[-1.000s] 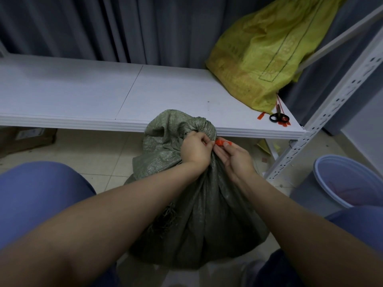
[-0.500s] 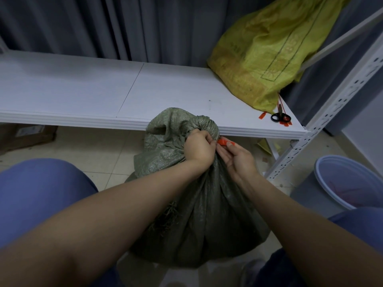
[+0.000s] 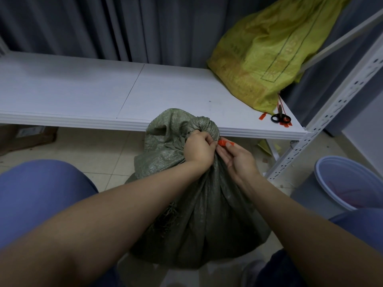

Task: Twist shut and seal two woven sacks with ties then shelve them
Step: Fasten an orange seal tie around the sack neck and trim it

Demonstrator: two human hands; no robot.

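A grey-green woven sack (image 3: 199,220) stands on the floor between my knees, its neck twisted into a bunch just below the shelf edge. My left hand (image 3: 198,149) grips that twisted neck. My right hand (image 3: 236,158) pinches the head of an orange tie (image 3: 225,143) right beside the neck; most of the tie's strap is hidden. A yellow woven sack (image 3: 263,56) leans at the right end of the white shelf (image 3: 87,94).
Black-handled scissors (image 3: 280,117) and spare orange ties (image 3: 262,116) lie on the shelf's right front corner. A perforated white upright (image 3: 331,117) stands on the right, a pale blue bucket (image 3: 350,183) beside it. A cardboard box (image 3: 27,137) sits under the shelf at left.
Both hands have stayed at the sack's neck. The right hand's fingers shifted slightly along the orange tie; the sack's top moved very little.
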